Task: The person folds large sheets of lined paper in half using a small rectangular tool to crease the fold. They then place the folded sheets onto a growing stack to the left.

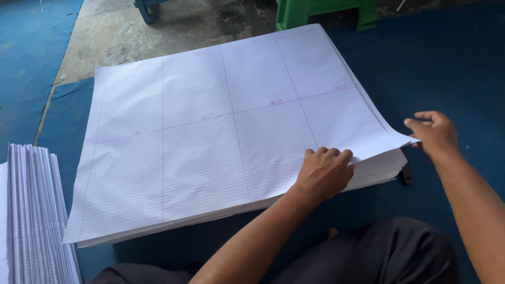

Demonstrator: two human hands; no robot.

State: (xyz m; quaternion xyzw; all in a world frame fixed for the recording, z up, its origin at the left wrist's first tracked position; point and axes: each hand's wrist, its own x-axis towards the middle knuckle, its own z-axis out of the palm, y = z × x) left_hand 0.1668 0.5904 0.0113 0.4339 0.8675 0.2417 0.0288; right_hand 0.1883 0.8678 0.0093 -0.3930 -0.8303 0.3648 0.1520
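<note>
A thick stack of large white ruled sheets (210, 131) with pink lines lies on the blue floor mat (447, 68). My left hand (323, 172) rests knuckles-up on the near right part of the top sheet, fingers curled over its lifted edge. My right hand (434, 134) pinches the raised right corner of the top sheet (392, 141), which is held a little above the rest of the stack.
A second stack of folded ruled sheets (34, 215) stands at the lower left. A green plastic stool (326, 11) and a blue leg (144, 9) stand on bare concrete (158, 29) behind. A small dark object (406, 174) pokes out under the stack's right corner. My dark trouser knee (379, 257) is at the bottom.
</note>
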